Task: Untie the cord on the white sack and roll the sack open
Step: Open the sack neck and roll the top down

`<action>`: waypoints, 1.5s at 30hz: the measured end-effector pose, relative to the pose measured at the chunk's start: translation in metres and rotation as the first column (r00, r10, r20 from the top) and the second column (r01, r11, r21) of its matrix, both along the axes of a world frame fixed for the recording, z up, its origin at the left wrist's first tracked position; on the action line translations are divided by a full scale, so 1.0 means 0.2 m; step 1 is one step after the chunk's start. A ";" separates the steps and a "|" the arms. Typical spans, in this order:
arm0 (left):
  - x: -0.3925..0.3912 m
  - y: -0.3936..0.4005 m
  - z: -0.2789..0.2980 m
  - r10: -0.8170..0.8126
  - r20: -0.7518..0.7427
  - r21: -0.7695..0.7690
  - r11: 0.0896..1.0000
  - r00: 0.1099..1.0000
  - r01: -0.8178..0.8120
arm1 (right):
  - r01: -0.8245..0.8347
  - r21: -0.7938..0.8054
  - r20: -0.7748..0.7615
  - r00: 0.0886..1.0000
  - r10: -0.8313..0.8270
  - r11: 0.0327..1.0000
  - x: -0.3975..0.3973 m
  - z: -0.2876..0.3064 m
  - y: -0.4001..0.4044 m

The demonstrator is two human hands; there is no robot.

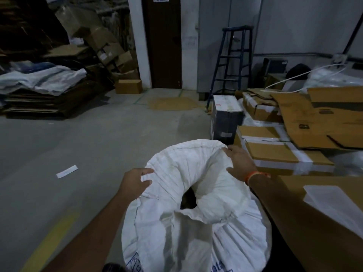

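Note:
The white sack [188, 228] stands upright in front of me on the concrete floor, with blue print low on its side. Its top is turned down into a thick rolled rim around a small dark opening [189, 199]. My left hand [135, 183] grips the rolled rim on the left, thumb and fingers curled over the fabric. My right hand [240, 163] holds the rim at the far right, fingers over the edge. No cord shows anywhere on the sack.
Taped cardboard boxes [279, 154] and flattened cartons [318, 118] are stacked close on the right. A blue stepladder [231, 63] stands by the far wall near a brown door [163, 42]. Cardboard piles [49, 85] fill the left back. A paper slip [66, 171] lies on the floor.

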State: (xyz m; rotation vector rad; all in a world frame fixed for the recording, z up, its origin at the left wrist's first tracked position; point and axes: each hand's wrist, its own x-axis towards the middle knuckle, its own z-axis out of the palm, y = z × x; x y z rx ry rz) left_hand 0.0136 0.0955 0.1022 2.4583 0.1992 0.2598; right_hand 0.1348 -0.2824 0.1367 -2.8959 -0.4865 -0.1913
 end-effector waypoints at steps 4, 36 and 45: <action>-0.02 0.03 -0.09 0.053 -0.035 -0.013 0.998 0.998 -0.054 | 0.025 -0.085 0.051 0.998 -0.021 0.996 0.04 0.01 0.13; -0.12 -0.05 -0.37 0.108 -0.063 0.004 0.994 0.992 -0.108 | -0.435 -0.406 -0.097 0.895 0.435 0.804 -0.27 -0.33 -0.41; -0.10 0.01 -0.49 0.167 -0.135 0.150 0.978 0.977 -0.147 | -0.120 -0.751 -0.106 0.993 0.061 0.650 -0.23 -0.36 -0.31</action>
